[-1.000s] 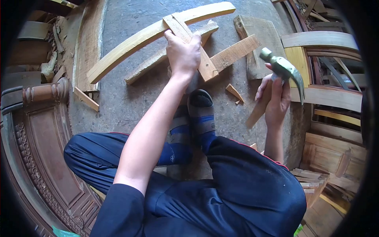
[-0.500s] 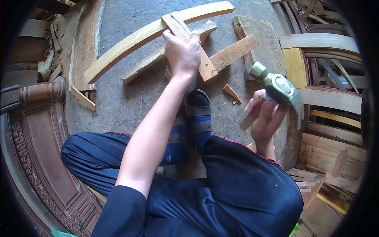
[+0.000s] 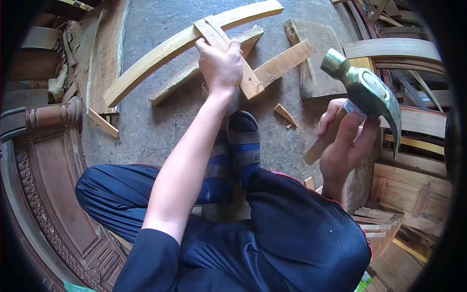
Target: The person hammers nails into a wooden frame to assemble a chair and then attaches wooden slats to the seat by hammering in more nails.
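My left hand (image 3: 221,65) grips a short flat wooden slat (image 3: 253,82) that lies across a long curved pale wooden piece (image 3: 160,51) on the concrete floor. A second rough curved strip (image 3: 177,82) lies under the slat. My right hand (image 3: 343,143) holds a claw hammer (image 3: 365,92) by its wooden handle, raised off to the right with the steel head up. My sandalled foot (image 3: 243,134) rests just below the slat.
A thick rough board (image 3: 318,53) lies at the upper right. Small wood chips (image 3: 284,114) lie near the foot. A wide plank (image 3: 104,53) lies at the left. Carved dark wood panels (image 3: 53,185) fill the left side, curved frames (image 3: 408,87) the right.
My right hand dipped with the hammer, then lifted it higher and closer to the camera. My left hand stayed on the slat.
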Available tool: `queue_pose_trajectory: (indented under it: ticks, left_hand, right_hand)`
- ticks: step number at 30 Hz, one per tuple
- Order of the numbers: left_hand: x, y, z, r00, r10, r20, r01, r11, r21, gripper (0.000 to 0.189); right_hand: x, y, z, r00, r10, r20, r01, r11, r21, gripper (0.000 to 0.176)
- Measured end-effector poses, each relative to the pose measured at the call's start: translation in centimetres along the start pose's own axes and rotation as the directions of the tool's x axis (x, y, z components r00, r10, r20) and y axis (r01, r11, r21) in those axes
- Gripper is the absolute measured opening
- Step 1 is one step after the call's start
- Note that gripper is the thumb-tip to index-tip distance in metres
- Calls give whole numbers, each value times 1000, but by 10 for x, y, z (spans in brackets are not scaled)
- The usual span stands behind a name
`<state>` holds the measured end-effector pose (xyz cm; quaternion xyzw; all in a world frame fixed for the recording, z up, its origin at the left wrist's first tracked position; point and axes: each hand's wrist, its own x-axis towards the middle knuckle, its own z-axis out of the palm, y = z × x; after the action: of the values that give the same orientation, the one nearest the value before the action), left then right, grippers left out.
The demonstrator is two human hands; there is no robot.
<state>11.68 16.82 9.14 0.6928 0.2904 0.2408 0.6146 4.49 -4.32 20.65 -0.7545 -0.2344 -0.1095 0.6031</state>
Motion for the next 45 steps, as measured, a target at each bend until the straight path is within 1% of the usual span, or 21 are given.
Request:
queue_pose_trajectory:
  ticks: [4,6,8,11,14,17,19,20,24,26,28,30,32,34,36,39,41,42,43,44,45]
  left_hand:
    - [1,-5,1,1000,18,4,-18,999,-41,53]
    - [-1,-5,0,1000,10,-2,-10,999,-35,53]
    - [2,-3,0,1000,16,-6,-16,999,-30,52]
    - [1,-3,1,1000,5,-16,-5,1000,-17,49]
    - [1,-5,1,1000,11,-14,-11,999,-40,49]
    - [2,-6,2,1000,20,-17,-20,999,-42,49]
    - [4,-7,2,1000,-2,-22,1,999,-41,49]
    - [4,-6,3,1000,-12,-26,11,999,-42,49]
    - [2,-4,0,999,2,-36,-3,999,-33,52]
    - [3,-2,2,999,8,-49,-10,999,-39,49]
    - [4,-8,3,999,22,-46,-23,999,-26,52]
    - [5,-10,3,999,29,-43,-29,999,-19,53]
    - [4,-8,2,999,26,-38,-27,999,-19,52]
    - [7,-14,5,999,22,-43,-22,1000,2,52]
    - [8,-19,7,997,52,-63,-51,999,16,51]
    - [8,-25,10,990,102,-95,-99,995,33,51]
    - [5,-12,5,998,11,-67,-13,1000,-24,53]
    - [5,-7,3,998,-29,-47,26,998,-50,54]
    - [9,-15,8,988,102,-114,-98,994,39,52]
    - [10,-24,10,988,109,-114,-106,994,34,52]
    - [10,-24,10,987,116,-112,-113,993,30,52]
  right_hand:
    - [-10,18,1,977,126,174,-71,955,-289,37]
    - [-2,16,6,911,198,361,63,800,-596,34]
    - [5,1,3,934,237,267,-40,812,-582,33]
    - [14,-20,-3,956,291,18,-272,911,-311,37]
    - [31,-41,-3,974,140,-180,-133,990,50,36]
    - [17,-13,-7,988,131,-84,-118,982,149,35]
    - [-4,24,-2,991,2,134,26,977,-210,31]
    - [-7,30,3,942,-51,333,234,811,-536,29]
    - [8,-11,2,932,283,225,-128,841,-526,25]
    - [14,-28,-10,923,385,9,-345,838,-422,32]
    - [32,-43,-6,955,246,-164,-250,968,-6,38]
    - [50,-63,-9,980,86,-181,-86,996,10,44]
    - [49,-53,4,947,105,-303,-87,994,72,40]
    - [17,5,2,996,91,18,-87,982,-169,33]
    - [0,35,14,923,73,378,194,760,-620,29]
    - [8,14,10,940,130,316,69,832,-550,25]
    - [20,-14,-3,960,226,166,-90,810,-579,29]
    - [25,-26,-6,959,275,69,-231,898,-375,35]
    - [30,-38,-8,947,321,-29,-322,937,-131,41]
    - [35,-48,2,953,246,-179,-249,969,6,41]
    - [41,-54,0,975,139,-170,-141,990,2,40]
